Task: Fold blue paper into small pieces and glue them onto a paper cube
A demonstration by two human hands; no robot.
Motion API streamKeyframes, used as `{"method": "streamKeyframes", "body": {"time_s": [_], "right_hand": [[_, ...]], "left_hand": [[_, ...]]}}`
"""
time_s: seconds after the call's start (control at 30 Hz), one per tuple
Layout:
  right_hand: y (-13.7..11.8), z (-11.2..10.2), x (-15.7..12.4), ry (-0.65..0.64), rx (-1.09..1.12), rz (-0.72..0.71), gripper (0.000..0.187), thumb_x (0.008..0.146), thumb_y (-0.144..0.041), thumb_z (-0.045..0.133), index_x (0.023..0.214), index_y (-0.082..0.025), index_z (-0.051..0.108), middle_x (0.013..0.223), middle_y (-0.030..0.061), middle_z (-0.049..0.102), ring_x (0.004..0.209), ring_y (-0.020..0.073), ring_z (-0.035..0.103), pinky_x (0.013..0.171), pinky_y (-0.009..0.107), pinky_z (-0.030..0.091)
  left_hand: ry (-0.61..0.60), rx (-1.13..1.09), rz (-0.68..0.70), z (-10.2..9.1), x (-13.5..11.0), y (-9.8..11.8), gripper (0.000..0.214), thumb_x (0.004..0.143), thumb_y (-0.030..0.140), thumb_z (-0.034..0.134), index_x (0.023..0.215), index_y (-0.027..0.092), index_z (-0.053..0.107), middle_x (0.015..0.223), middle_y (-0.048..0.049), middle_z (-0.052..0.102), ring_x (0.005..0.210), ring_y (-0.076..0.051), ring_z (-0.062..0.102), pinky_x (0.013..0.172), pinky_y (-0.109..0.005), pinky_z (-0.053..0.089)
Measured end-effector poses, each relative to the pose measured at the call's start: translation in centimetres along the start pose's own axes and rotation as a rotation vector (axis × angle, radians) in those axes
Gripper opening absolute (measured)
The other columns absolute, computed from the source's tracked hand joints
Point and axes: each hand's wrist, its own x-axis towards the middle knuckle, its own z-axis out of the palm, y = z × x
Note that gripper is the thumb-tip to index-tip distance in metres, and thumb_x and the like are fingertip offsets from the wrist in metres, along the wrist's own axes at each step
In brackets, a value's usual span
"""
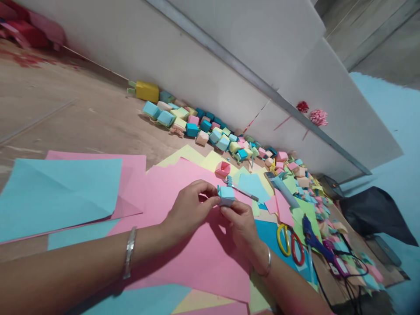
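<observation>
Left hand [190, 203] and right hand [242, 225] both pinching a little light-blue folded-paper box [226, 195] near the big pink paper sheet's [197, 258] right edge. Looks mostly shaped; loads of multicoloured paper blocks [223, 143] seem done.

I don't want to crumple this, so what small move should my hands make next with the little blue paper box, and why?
I'd probably press the raised edge gently with the left hand while the right hand steadies the paper box. Both hands hold it, and that edge, beside the left fingers, seems to stick out.
</observation>
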Motion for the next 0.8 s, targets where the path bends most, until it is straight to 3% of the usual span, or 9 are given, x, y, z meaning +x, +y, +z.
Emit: {"method": "streamKeyframes", "body": {"time_s": [0.27,0.8], "right_hand": [[-0.51,0.39,-0.05,-0.029,0.109,0.046,0.014,0.069,-0.022,0.074,0.082,-0.021,0.078,0.085,0.004,0.069,0.083,0.0173,0.06,0.075,0.032,0.05],[-0.88,0.49,0.1,-0.077,0.221,0.109,0.016,0.064,-0.022,0.08,0.08,-0.017,0.078,0.072,0.0012,0.067,0.062,0.0097,0.054,0.066,0.027,0.047]], "left_hand": [[-0.014,-0.033,0.001,-0.12,0.19,-0.19,0.003,0.074,0.017,0.06,0.073,0.017,0.063,0.083,-0.0031,0.065,0.078,-0.017,0.062,0.071,-0.03,0.05],[-0.025,-0.307,-0.219,0.25,0.28,-0.56,0.01,0.066,0.02,0.068,0.074,0.014,0.068,0.077,-0.0058,0.068,0.068,-0.016,0.06,0.062,-0.028,0.05]]}}
